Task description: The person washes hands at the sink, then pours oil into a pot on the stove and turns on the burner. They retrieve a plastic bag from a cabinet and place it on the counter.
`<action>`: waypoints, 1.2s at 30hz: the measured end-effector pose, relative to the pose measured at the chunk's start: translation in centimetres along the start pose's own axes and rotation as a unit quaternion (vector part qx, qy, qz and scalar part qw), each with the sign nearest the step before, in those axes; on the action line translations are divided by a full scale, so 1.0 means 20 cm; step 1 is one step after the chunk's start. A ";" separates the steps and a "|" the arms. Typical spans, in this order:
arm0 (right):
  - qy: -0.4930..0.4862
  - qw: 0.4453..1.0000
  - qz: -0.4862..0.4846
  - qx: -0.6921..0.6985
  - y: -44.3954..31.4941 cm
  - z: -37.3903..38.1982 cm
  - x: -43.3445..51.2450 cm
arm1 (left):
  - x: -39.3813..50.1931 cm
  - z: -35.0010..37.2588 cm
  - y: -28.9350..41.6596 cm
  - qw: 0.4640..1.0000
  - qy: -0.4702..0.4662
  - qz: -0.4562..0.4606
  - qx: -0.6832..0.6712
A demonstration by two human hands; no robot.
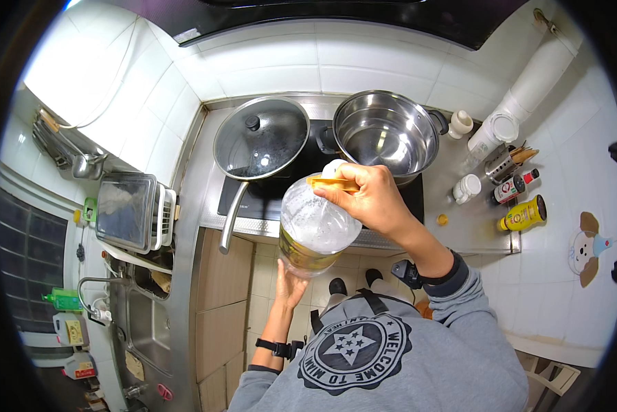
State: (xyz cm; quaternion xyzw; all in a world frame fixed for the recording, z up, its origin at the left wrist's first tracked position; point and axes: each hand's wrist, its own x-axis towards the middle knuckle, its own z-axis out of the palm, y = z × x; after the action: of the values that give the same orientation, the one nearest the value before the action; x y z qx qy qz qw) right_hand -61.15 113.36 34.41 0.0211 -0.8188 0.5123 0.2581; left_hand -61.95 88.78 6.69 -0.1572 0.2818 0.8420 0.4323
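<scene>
A large clear plastic jug (316,221) with a yellow handle and a yellow-green label is tilted in front of the stove, its neck towards the steel pot. My right hand (362,195) is closed around the yellow handle (334,183). Under the jug's base, my left hand (290,287) supports it from below; its fingers are partly hidden. Beyond the jug, an open stainless steel pot (386,134) with black side handles stands on the black cooktop (264,201). At its left is a pan with a glass lid (262,136). A small yellow cap (442,220) lies on the steel counter.
Right of the pot stand a white mortar (460,124), a white-lidded jar (466,188), a utensil holder (499,165) and a yellow bottle (525,212). The pan's handle (234,219) juts over the counter edge. A sink (149,329) and a covered dish rack (125,211) are at left.
</scene>
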 end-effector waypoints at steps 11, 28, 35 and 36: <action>-0.008 0.997 0.069 -0.033 0.29 -0.09 -0.03 | -0.37 0.23 0.10 0.950 0.110 0.229 0.181; 0.031 0.983 0.121 0.137 0.68 -0.09 -0.05 | -0.64 0.81 -0.06 0.844 0.176 0.376 0.339; 0.057 0.977 0.116 0.169 0.74 -0.11 -0.05 | -0.64 0.90 -0.01 0.804 0.159 0.422 0.388; 0.057 0.973 0.123 0.184 0.74 -0.11 -0.05 | -0.63 0.91 0.00 0.801 0.163 0.425 0.389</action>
State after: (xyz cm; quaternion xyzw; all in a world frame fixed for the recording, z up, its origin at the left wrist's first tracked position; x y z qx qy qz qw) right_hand -63.79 122.01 22.45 -0.0620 -0.6905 0.6827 0.2309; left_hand -55.02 91.81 27.56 0.0249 0.6907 0.7227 0.0032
